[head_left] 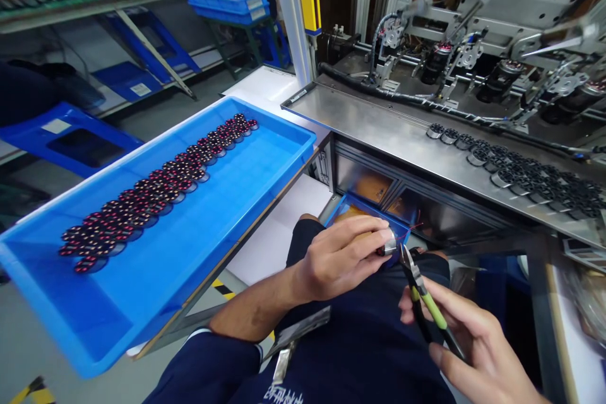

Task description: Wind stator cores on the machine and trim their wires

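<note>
My left hand (344, 254) is closed around a small round motor stator (389, 242) with a silvery rim, and thin red wire stands out from its right side. In my right hand (466, 331) is a pair of side cutters (426, 303) with green and black handles. The cutter jaws point up and lie just right of the stator; whether they touch its wire I cannot tell. Below both hands a small blue bin (348, 205) shows in part, above my lap.
To the left, a large blue tray (227, 227) holds rows of stators with red windings (161, 192). Silvery and black stators (525, 173) line the metal ledge (379, 132) at right. Behind it stands a winding machine (473, 57). More blue trays (227, 3) sit farther back.
</note>
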